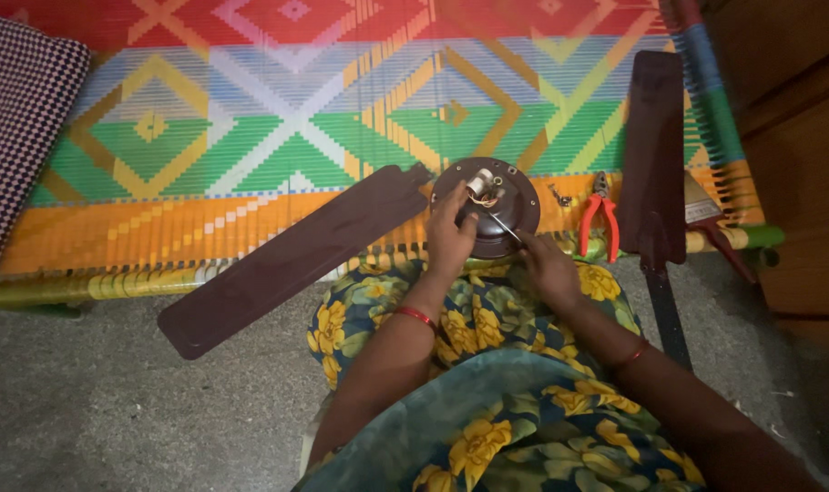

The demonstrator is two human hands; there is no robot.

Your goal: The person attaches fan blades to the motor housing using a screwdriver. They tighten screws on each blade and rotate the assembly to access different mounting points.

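No packages, labels, signs or screens show anywhere in the view.

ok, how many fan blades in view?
2. One fan blade lies left of the fan motor, reaching over the woven cot's edge; another blade lies right, beside red-handled pliers. More may be hidden.

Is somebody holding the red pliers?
No, the red-handled pliers lie alone on the woven mat, beside the round fan motor.
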